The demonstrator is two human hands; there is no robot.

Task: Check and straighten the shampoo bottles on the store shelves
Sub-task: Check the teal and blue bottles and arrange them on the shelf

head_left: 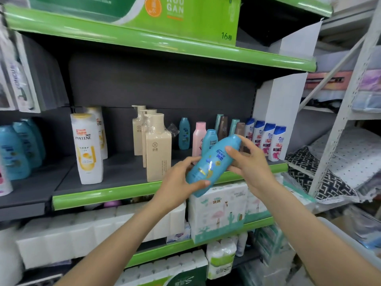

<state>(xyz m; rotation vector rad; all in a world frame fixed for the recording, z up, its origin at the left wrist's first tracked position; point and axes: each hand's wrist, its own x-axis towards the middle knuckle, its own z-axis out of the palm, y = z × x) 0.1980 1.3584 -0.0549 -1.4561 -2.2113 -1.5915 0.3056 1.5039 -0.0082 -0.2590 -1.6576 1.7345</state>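
A blue shampoo bottle (213, 162) is held tilted in front of the green-edged shelf (123, 193), cap up to the right. My left hand (179, 180) grips its lower end, thumb across the base. My right hand (249, 162) grips its upper part just below the cap. Behind it stand another blue bottle (211, 139), a pink bottle (199, 137), beige pump bottles (157, 151), white Pantene bottles (87, 149) and several white-and-blue bottles (270, 139) at the shelf's right end.
Blue bottles (14, 151) fill the neighbouring shelf on the left. Tissue packs (218, 211) and paper rolls (92, 230) sit on the lower shelves. A green carton (165, 15) rests on the top shelf. A white rack (350, 100) with bedding stands to the right.
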